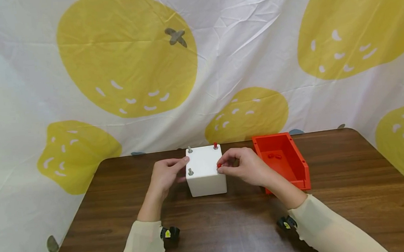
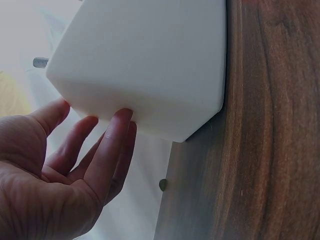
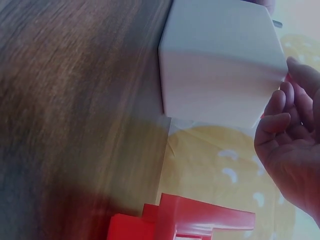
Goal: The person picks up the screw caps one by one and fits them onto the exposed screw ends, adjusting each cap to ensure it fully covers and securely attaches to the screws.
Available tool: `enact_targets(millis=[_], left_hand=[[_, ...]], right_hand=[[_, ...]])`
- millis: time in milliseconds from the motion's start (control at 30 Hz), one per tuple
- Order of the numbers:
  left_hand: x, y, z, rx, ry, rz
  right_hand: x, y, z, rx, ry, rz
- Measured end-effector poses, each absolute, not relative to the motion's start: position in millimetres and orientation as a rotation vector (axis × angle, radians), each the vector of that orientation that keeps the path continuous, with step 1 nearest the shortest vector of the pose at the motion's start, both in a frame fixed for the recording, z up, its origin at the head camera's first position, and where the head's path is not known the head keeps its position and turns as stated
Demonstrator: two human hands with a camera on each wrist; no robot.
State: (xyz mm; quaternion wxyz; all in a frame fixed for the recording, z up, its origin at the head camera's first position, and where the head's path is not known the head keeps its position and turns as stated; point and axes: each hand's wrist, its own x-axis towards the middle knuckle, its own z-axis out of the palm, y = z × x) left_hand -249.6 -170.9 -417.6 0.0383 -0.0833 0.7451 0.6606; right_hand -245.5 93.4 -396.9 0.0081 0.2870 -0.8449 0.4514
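Observation:
A white box (image 1: 204,161) stands on the table with metal bolts sticking up from its top corners. Bare threads show on the back left bolt (image 1: 190,150) and the front left bolt (image 1: 190,171), while a small red cap (image 1: 215,145) sits on the back right one. At the front right corner my right hand (image 1: 248,165) pinches another red cap (image 1: 219,165) between thumb and fingertips; the bolt there is hidden. My left hand (image 1: 164,176) touches the box's left side with extended fingers (image 2: 107,155), its thumb at the top edge.
To the right of the box a red open bin (image 1: 298,156) stands close beside my right forearm. Two small red caps (image 1: 274,156) lie in it. Behind the brown wooden table (image 1: 226,225) hangs a white cloth with yellow fruit print.

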Motion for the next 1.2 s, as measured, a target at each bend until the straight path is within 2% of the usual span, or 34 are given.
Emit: enact_targets(millis=[1200], left_hand=[[-250,-172,-418,-0.256,2.264,2.032]], right_hand=[[-242,101,-395,0.811,-2.637,1.406]])
